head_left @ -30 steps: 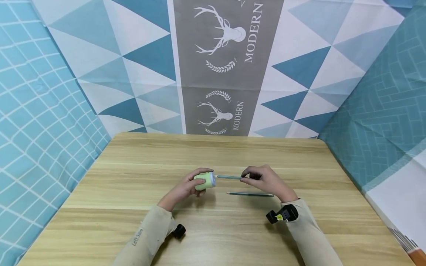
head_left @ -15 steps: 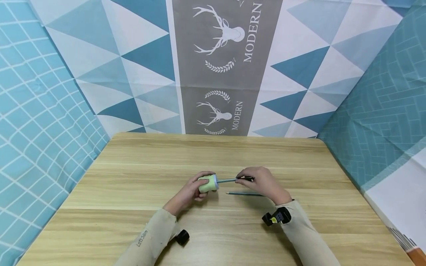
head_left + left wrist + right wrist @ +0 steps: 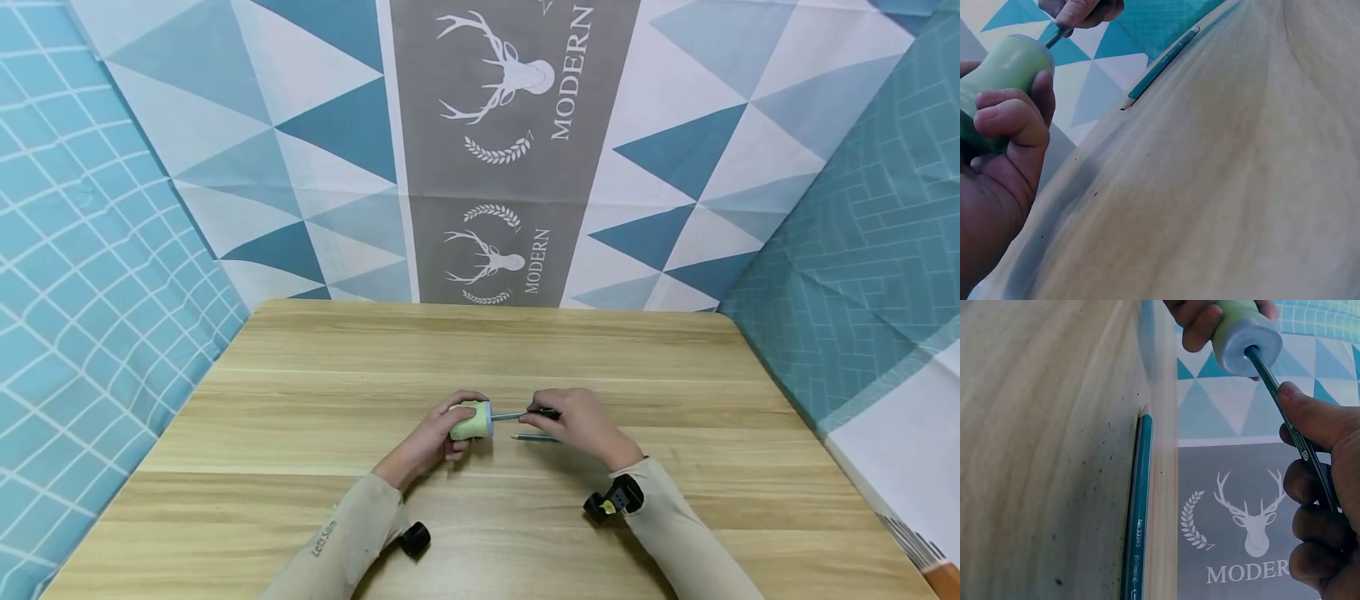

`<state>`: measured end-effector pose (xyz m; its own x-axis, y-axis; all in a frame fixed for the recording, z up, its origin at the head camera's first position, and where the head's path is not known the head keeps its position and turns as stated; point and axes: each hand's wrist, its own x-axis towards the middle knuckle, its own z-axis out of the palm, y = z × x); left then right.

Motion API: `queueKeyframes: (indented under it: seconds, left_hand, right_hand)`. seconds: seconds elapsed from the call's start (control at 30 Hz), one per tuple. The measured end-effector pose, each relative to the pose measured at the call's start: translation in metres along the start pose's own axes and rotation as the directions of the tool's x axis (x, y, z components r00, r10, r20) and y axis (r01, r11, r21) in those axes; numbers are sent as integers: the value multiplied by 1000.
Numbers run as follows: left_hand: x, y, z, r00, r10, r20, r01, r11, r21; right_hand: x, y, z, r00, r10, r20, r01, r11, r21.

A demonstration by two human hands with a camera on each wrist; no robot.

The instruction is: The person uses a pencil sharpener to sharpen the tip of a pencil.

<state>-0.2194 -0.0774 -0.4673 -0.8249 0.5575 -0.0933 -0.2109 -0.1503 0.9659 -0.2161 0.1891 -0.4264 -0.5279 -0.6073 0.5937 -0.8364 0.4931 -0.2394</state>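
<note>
My left hand (image 3: pixel 431 437) grips a light green pencil sharpener (image 3: pixel 469 425) tilted on its side above the table, its pale blue-grey end facing right. A dark green pencil (image 3: pixel 1279 394) has its tip inside the hole in that end, as the right wrist view shows. My right hand (image 3: pixel 581 423) pinches this pencil between thumb and fingers along its shaft. Below them, a second pencil (image 3: pixel 1140 506), teal with a sharpened tip, lies on the table. In the head view my right hand covers part of it.
The wooden table (image 3: pixel 337 350) stretches out around both hands. Patterned cloths hang behind it and at both sides. A black camera (image 3: pixel 415 540) is at the left wrist, and another camera (image 3: pixel 596 507) sits on the right.
The pencil in my right hand has moved left and its tip has gone into the sharpener. Both hands have sunk slightly, and my left hand has shifted a little right.
</note>
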Motion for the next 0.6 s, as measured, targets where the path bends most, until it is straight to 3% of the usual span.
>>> queueKeyframes:
  seconds: [0.47, 0.6]
  left_hand:
    - [1, -1, 1, 998, 9, -64, -10, 1000, -24]
    - [1, -1, 1, 998, 12, -67, -13, 1000, -11]
  right_hand:
    - [-3, -8, 7, 999, -44, -25, 39, 983, -182]
    - [-5, -9, 10, 1000, -4, -14, 1, 985, -173]
